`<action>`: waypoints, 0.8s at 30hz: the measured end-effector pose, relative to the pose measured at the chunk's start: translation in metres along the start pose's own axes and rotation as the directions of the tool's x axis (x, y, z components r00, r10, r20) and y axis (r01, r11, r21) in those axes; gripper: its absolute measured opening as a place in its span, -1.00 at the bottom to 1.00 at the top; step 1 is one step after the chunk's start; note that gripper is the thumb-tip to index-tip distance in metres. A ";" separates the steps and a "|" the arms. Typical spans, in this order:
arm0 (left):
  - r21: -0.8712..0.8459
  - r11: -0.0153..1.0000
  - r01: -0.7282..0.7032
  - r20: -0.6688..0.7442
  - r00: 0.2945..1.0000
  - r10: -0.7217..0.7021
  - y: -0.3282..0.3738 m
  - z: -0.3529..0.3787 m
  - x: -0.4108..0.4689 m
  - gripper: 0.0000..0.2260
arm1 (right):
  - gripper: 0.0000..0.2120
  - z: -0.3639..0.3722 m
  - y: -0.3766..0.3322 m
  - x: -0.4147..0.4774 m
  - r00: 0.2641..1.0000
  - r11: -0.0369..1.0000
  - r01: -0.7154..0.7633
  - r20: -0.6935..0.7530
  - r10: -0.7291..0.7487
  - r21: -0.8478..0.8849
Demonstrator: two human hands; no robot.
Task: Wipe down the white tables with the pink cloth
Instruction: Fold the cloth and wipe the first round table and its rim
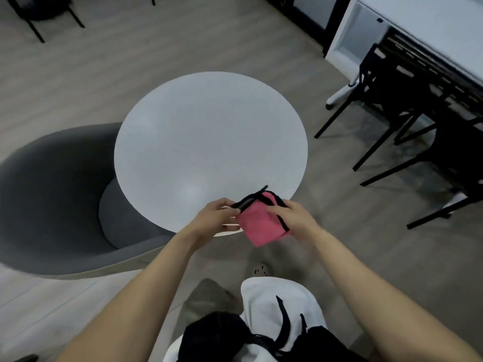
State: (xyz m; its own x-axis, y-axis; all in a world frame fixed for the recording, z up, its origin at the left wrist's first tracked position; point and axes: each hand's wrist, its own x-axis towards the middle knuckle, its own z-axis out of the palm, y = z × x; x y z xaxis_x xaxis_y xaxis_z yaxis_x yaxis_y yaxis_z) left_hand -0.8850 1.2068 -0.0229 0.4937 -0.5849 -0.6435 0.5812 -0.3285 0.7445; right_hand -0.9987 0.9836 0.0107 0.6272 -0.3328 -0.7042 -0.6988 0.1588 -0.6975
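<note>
White table (209, 139), pink cloth (258, 227) between grips (217, 215) (292, 216)

No writing is legible anywhere; a faint pale mark on the near black garment (214, 333) is perhaps a logo.

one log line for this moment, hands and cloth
left hand: pinches pink cloth | right hand: holds pink cloth | pink cloth: folded, at near rim of round white table
</note>
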 end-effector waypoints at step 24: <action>0.009 0.996 -0.087 0.206 0.975 0.083 0.024 -0.165 -0.033 -0.25 | -0.13 0.218 0.010 -0.061 0.862 0.900 0.245 -0.506 -0.032 0.360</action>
State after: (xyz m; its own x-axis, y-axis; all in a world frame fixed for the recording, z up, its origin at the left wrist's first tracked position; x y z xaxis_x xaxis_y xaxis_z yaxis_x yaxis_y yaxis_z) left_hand -0.7804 1.3403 -0.0130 0.3964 -0.7506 -0.5286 0.5298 -0.2832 0.7994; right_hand -0.9688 1.2081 0.0172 0.3886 -0.7624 -0.5174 -0.3519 0.3961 -0.8481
